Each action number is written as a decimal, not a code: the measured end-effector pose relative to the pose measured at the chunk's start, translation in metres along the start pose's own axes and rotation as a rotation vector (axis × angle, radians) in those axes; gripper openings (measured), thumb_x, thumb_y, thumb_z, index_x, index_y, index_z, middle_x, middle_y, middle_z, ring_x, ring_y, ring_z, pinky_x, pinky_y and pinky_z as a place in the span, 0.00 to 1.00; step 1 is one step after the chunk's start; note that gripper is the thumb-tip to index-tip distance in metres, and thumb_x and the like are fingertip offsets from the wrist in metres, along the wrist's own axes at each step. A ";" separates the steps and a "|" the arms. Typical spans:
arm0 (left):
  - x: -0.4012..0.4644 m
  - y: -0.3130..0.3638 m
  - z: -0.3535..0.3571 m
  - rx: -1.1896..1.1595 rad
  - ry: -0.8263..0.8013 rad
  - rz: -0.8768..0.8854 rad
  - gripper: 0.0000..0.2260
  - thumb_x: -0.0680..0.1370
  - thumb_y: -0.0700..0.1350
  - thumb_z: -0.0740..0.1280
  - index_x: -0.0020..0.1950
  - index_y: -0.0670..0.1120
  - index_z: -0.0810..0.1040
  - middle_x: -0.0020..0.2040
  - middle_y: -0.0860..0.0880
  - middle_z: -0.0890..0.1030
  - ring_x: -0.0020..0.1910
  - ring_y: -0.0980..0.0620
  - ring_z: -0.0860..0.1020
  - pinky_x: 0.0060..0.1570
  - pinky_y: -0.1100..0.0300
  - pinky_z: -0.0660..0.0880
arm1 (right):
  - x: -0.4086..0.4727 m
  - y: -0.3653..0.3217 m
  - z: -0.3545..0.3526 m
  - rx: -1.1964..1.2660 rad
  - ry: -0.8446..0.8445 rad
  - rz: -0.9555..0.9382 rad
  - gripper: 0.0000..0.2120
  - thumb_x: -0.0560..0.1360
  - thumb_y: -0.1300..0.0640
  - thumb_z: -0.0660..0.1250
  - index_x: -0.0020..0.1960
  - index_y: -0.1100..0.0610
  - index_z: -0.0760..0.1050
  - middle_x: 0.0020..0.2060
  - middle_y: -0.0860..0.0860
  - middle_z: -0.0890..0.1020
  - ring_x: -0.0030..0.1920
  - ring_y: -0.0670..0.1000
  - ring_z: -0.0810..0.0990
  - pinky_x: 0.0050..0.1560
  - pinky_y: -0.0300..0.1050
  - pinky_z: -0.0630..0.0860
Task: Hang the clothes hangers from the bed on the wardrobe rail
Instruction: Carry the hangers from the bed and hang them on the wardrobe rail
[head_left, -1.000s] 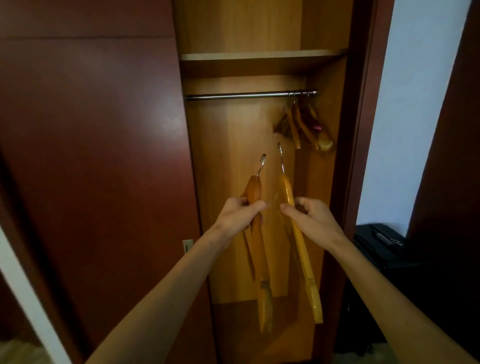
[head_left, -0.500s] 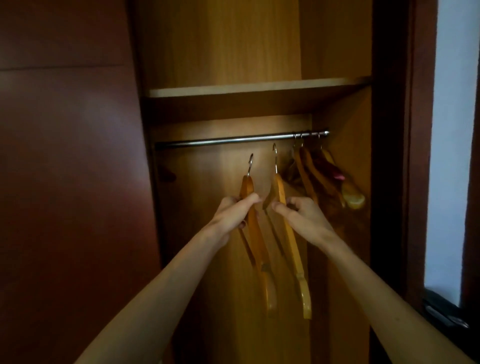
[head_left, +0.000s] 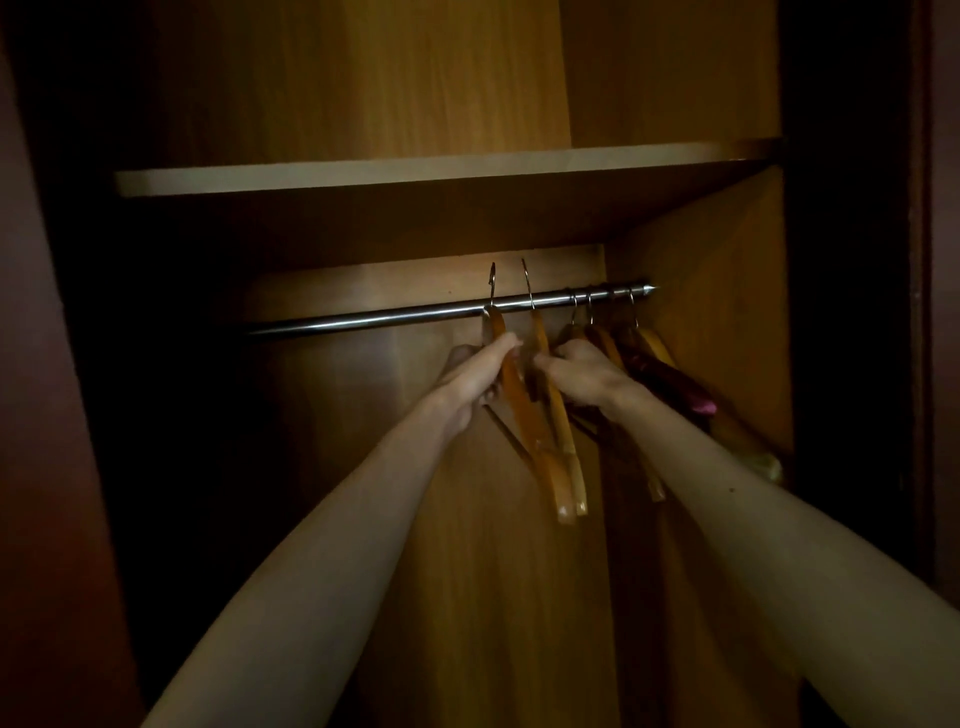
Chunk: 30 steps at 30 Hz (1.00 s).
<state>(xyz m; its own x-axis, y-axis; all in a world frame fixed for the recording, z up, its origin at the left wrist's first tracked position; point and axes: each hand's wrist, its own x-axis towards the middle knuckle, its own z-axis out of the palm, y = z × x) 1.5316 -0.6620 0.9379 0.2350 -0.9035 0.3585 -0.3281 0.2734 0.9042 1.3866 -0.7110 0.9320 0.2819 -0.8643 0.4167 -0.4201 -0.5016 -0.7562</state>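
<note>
Two wooden hangers in hand, hooks raised above the rail, not yet seated.

- Wardrobe interior (head_left: 467, 571): dim, brown panels; shelf (head_left: 415, 174) close above the rail, little headroom for the hooks.
- Rail (head_left: 395, 316): steel, horizontal, bare on the left; several hangers already bunched at its right end (head_left: 613, 332).
- Left-held hanger (head_left: 519, 410): neck pinched by left hand (head_left: 478, 374), fingers closed round the wood; hook tip (head_left: 492, 278) above the rail line.
- Right-held hanger (head_left: 558, 415): gripped near the neck by right hand (head_left: 582, 371), fingers curled shut; hook (head_left: 526, 280) likewise above the rail.

Advice, as judgement: keep hooks clear of the shelf underside, push openings over the rail, lower until wire bears, release only then; keep the two apart to avoid tangling with the bunch at right.
</note>
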 end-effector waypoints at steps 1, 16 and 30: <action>0.009 -0.002 0.002 -0.004 -0.011 0.002 0.21 0.78 0.56 0.67 0.60 0.41 0.83 0.38 0.49 0.81 0.42 0.52 0.79 0.45 0.58 0.73 | 0.008 0.002 0.001 -0.007 0.005 0.019 0.14 0.82 0.46 0.60 0.51 0.55 0.78 0.40 0.51 0.81 0.42 0.49 0.81 0.43 0.45 0.74; 0.068 -0.035 0.026 -0.098 -0.143 -0.076 0.17 0.78 0.56 0.68 0.58 0.45 0.83 0.44 0.46 0.79 0.46 0.50 0.78 0.50 0.58 0.75 | 0.035 0.031 0.005 -0.087 0.021 0.139 0.15 0.83 0.47 0.60 0.48 0.56 0.79 0.33 0.50 0.77 0.29 0.46 0.74 0.30 0.39 0.68; 0.054 -0.063 0.039 -0.027 -0.043 0.020 0.09 0.77 0.54 0.71 0.46 0.48 0.82 0.32 0.51 0.79 0.30 0.56 0.76 0.28 0.66 0.72 | 0.010 0.054 0.011 -0.068 0.122 0.075 0.10 0.80 0.49 0.65 0.49 0.54 0.82 0.44 0.54 0.86 0.46 0.53 0.85 0.50 0.49 0.81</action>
<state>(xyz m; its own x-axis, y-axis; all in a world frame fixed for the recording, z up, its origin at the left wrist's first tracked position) 1.5293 -0.7409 0.8913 0.1884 -0.9109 0.3671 -0.3075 0.3003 0.9029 1.3760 -0.7465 0.8897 0.1423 -0.8955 0.4218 -0.4947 -0.4334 -0.7533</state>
